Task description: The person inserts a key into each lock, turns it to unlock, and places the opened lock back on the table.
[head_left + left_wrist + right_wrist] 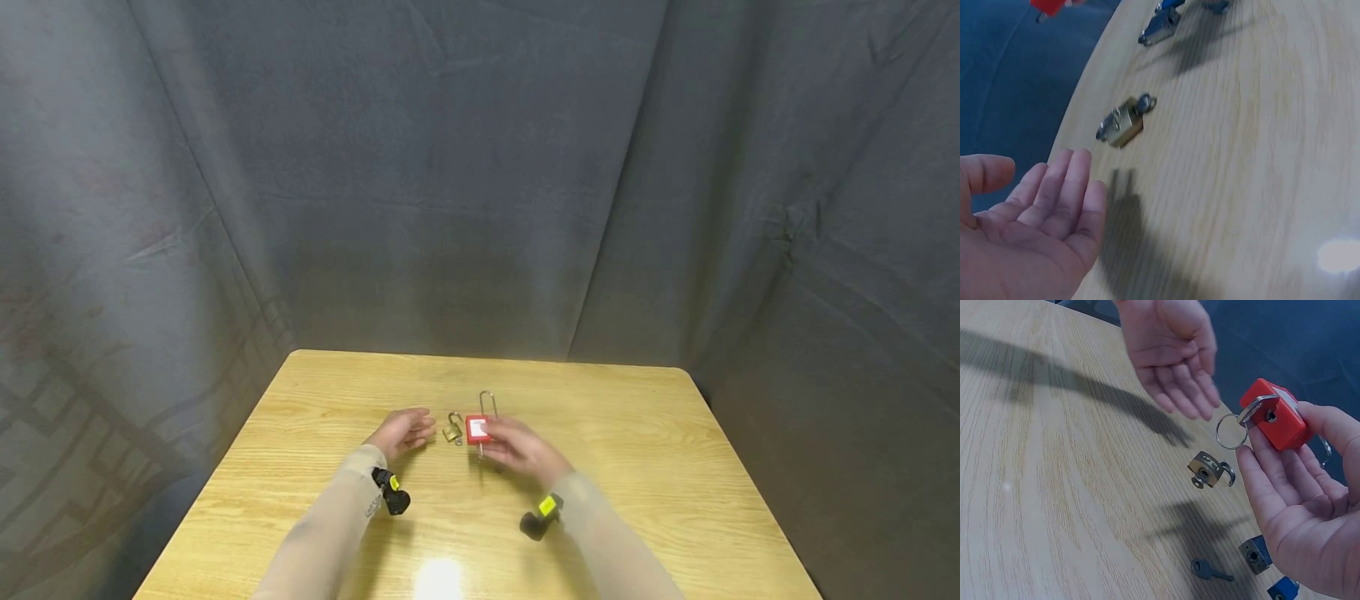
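Observation:
My right hand (517, 450) holds a red padlock (476, 429) just above the wooden table (637, 467), its long steel shackle (488, 404) pointing away from me. In the right wrist view the thumb and fingers of the right hand (1272, 481) pinch the red padlock (1275, 415); a key (1255, 408) with a ring (1231, 431) sits in its keyhole. My left hand (405, 432) hovers open, palm up, holding nothing. A small brass padlock (453, 432) lies between the hands, seen in the left wrist view (1121, 122) beyond the left hand (1029, 231).
Under my right hand, the right wrist view shows a loose key (1210, 570), a grey padlock (1255, 553) and a blue padlock (1284, 589) on the table. Dark cloth (480, 167) hangs behind and beside the table. Wrist cameras (392, 492) sit on both forearms.

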A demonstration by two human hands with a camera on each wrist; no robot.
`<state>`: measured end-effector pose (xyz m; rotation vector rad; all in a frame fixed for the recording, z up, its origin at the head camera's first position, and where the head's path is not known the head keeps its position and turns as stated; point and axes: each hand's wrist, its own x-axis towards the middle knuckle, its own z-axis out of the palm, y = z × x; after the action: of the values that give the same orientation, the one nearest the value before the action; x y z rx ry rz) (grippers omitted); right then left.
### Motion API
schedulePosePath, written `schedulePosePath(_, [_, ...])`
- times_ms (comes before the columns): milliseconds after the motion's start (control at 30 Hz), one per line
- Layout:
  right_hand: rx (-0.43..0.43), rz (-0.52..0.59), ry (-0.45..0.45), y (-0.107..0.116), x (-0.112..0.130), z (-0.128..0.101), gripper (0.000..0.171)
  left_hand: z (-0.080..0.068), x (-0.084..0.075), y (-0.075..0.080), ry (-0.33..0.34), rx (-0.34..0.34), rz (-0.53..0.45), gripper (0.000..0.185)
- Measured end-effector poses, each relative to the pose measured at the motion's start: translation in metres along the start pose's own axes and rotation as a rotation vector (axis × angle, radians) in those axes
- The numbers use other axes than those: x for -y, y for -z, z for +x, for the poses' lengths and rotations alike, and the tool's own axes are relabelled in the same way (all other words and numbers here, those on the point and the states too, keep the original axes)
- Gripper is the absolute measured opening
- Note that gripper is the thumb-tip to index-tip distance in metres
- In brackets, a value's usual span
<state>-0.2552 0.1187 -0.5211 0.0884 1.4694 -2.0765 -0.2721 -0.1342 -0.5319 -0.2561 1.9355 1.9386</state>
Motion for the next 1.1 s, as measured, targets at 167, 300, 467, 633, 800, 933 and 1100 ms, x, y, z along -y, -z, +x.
schedulePosePath(167, [0.006, -0.009, 0.002, -0.0002, 0.0001, 0.0006, 0.068, -0.0030, 0.0045, 0.0083, 0.034, -0.046, 0.030, 0.044])
schedulePosePath(300, [0.000, -0.016, 0.001, -0.0001, 0.0006, 0.0007, 0.067, -0.0041, 0.0048, 0.0103, 0.031, -0.055, 0.046, 0.043])
schedulePosePath(467, [0.005, -0.019, 0.000, -0.0008, 0.0004, -0.0004, 0.067, -0.0051, 0.0032, 0.0105, 0.043, -0.063, 0.060, 0.042])
schedulePosePath(633, [0.017, 0.004, -0.004, -0.0011, -0.0013, -0.0015, 0.066, -0.0070, 0.0025, 0.0105, 0.055, -0.068, 0.063, 0.042])
schedulePosePath(800, [0.010, -0.015, -0.004, -0.0006, -0.0027, -0.0003, 0.067, -0.0085, 0.0018, 0.0103, 0.060, -0.087, 0.069, 0.041])
schedulePosePath(933, [0.002, -0.020, -0.008, -0.0014, -0.0031, 0.0011, 0.065, -0.0082, 0.0017, 0.0112, 0.070, -0.109, 0.085, 0.041])
schedulePosePath(1100, [-0.007, -0.029, -0.008, -0.0025, -0.0034, 0.0018, 0.069, -0.0072, 0.0022, 0.0121, 0.087, -0.127, 0.101, 0.040])
